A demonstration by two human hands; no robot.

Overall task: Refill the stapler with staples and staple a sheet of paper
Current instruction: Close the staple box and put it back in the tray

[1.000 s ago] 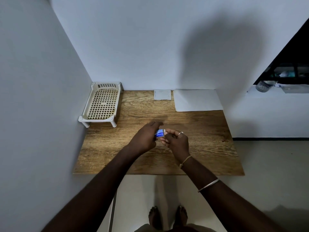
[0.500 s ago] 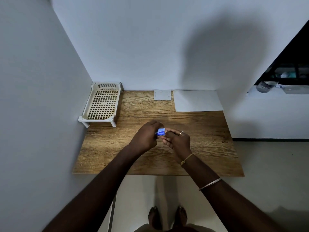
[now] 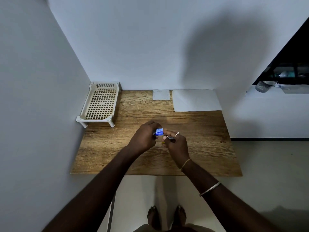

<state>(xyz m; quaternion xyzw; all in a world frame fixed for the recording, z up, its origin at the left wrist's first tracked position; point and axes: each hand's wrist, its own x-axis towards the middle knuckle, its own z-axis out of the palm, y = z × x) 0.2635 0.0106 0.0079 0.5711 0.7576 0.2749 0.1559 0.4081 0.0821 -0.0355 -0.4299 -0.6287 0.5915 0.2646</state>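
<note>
My left hand (image 3: 143, 137) grips a small blue staple box (image 3: 159, 131) above the middle of the wooden table (image 3: 209, 144). My right hand (image 3: 175, 143) is just to its right, its fingers curled round a thin silvery strip (image 3: 169, 137), apparently staples, just clear of the box. A large white sheet of paper (image 3: 196, 100) lies at the table's back right. A smaller white sheet (image 3: 161, 94) lies beside it at the back centre. No stapler shows in the view.
A cream perforated plastic rack (image 3: 100, 104) on short legs stands at the back left, against the wall corner. Walls close the table at the left and back. My bare feet (image 3: 167, 216) show on the floor below the front edge.
My right hand has drawn a little to the right, away from the blue box, and a thin silvery strip now shows in its fingers. The left hand has stayed in place.
</note>
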